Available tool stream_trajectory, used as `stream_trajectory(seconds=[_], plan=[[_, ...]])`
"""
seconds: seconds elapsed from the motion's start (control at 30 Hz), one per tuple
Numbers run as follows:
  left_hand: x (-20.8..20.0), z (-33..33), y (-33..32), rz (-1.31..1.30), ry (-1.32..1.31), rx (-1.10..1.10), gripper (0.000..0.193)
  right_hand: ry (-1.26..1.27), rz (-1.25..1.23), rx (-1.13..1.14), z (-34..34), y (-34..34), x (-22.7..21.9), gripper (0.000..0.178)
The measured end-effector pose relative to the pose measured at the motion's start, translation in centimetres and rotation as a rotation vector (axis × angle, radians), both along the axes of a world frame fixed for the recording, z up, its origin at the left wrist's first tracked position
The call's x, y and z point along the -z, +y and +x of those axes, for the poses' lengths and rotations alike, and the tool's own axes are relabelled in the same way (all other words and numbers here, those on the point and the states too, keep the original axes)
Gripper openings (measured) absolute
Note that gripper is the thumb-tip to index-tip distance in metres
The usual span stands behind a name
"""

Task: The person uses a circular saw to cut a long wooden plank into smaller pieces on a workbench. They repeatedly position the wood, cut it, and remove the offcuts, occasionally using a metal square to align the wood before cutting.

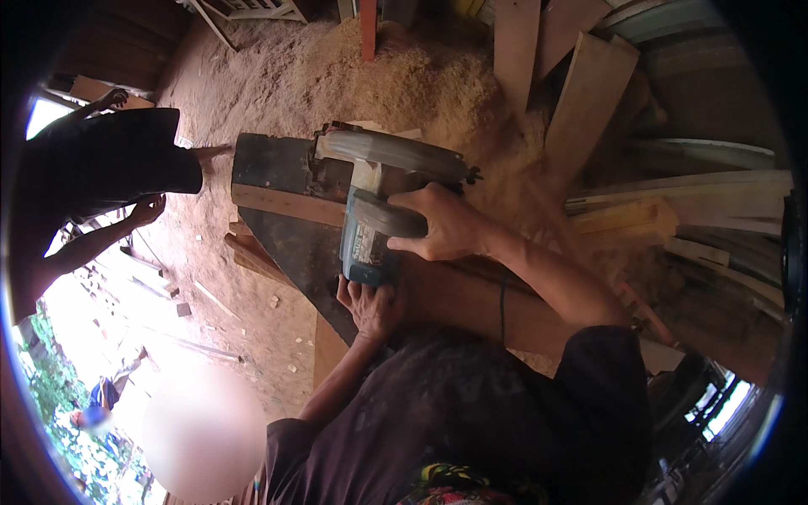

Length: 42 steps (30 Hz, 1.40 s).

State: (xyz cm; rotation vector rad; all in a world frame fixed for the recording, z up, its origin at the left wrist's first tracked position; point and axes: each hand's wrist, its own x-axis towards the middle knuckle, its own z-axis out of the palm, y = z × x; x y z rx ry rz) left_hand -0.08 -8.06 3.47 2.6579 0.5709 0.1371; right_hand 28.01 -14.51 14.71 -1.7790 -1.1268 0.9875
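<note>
A circular saw [364, 244] with a teal motor housing and a grey blade guard lies across a wooden plank [290, 204] on a dark bench top [282, 240]. My right hand [442, 223] is wrapped round the saw's dark handle. Beside the end of the motor housing, my left hand [370, 310] is closed with bent fingers. Its fingertips are hidden by the housing, so what they grip does not show. To the right of the saw, a broad stretch of board [471, 307] lies under my right forearm, with a dark cord across it.
Sawdust [421, 80] is heaped beyond the bench. Loose boards [589, 101] lean at the far right, and stacked planks [623, 223] lie at the right. A person in dark clothes [109, 164] stands to the left. Small offcuts litter the floor [252, 311].
</note>
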Motion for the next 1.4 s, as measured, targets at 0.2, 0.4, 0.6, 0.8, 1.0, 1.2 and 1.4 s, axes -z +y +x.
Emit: stream_trajectory(seconds=[0.2,0.4,0.6,0.8,1.0,1.2,1.4], plan=[[1.3,-0.3,-0.6,0.022,0.022,0.014,0.023,0.041,0.034,0.029,-0.2,-0.1,0.3,0.049],[3.2,-1.2,-1.3,0.067,0.102,0.01,0.027,0.022,0.014,-0.005,-0.4,1.6,2.0,0.043],[3.4,-1.2,-0.3,0.132,-0.01,0.032,0.028,-0.002,0.047,0.046,-1.3,4.4,2.6,0.04],[2.2,0.1,0.7,0.056,-0.113,-0.002,0.024,-0.203,0.097,0.249,-2.9,4.6,3.0,0.038],[2.1,0.0,2.4,0.103,-0.095,-0.01,0.033,-0.175,0.061,0.465,-3.7,-1.4,-0.3,0.041],[3.0,0.3,3.7,0.171,-0.123,-0.024,0.041,-0.267,0.067,0.624,-5.1,-15.8,-4.0,0.045],[5.7,-0.2,6.2,0.277,-0.107,-0.042,0.047,-0.157,-0.206,1.0,-11.6,-32.8,-12.4,0.048]])
